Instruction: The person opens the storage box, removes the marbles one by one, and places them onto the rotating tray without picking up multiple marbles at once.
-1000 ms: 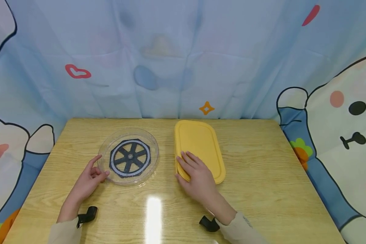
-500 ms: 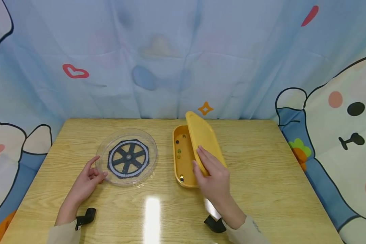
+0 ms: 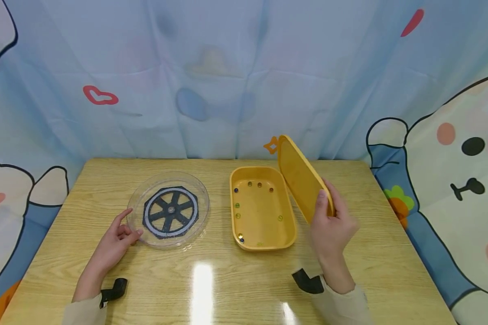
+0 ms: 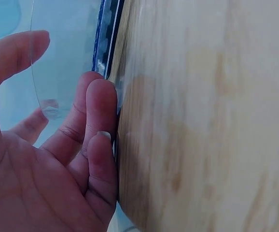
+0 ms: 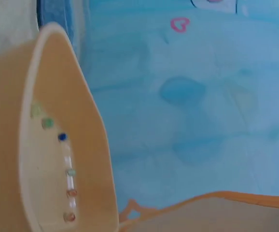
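My right hand (image 3: 333,230) grips the front end of a yellow lid (image 3: 298,174), thumb on the inner face and fingers behind. The lid stands steeply tilted over the right side of a yellow rectangular box (image 3: 264,210). Several small coloured marbles (image 3: 250,183) lie near the box's walls; the right wrist view also shows marbles (image 5: 62,137) inside. At the left, my left hand (image 3: 114,239) touches the edge of a clear round dish (image 3: 203,194) with thumb and index finger spread. Its other fingers curl beside the clear wall (image 4: 67,63). A dark six-spoked wheel shape (image 3: 171,210) shows within the dish.
Dish and box stand apart on a wood-grain table (image 3: 219,280). A blue cartoon-printed curtain (image 3: 211,67) hangs right behind the table's back edge. A black wrist mount (image 3: 114,289) is on my left wrist and another black mount (image 3: 309,282) on my right.
The lid was flat on the box, then rose at its left side, and is now off to the right in my right hand, showing the marbles. My left hand stays at the dish.
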